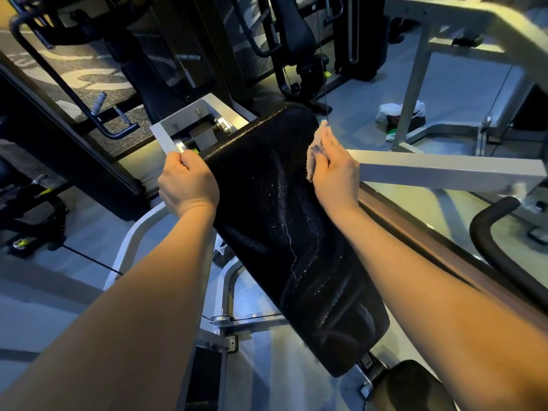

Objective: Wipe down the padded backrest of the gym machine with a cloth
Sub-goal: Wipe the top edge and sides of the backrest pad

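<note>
The black padded backrest (281, 226) runs diagonally from upper centre down to lower right, with wet streaks and droplets along its middle. My right hand (335, 170) presses a small pale cloth (315, 149) against the pad's upper right edge. Most of the cloth is hidden under the palm. My left hand (186, 182) grips the pad's upper left edge, fingers curled over it beside the white metal bracket (166, 134).
White frame tubes (444, 170) cross to the right of the pad and curve below left. A black curved handle (492, 232) stands at right. A white bag (397, 114) lies on the floor behind. Dark machines fill the back and left.
</note>
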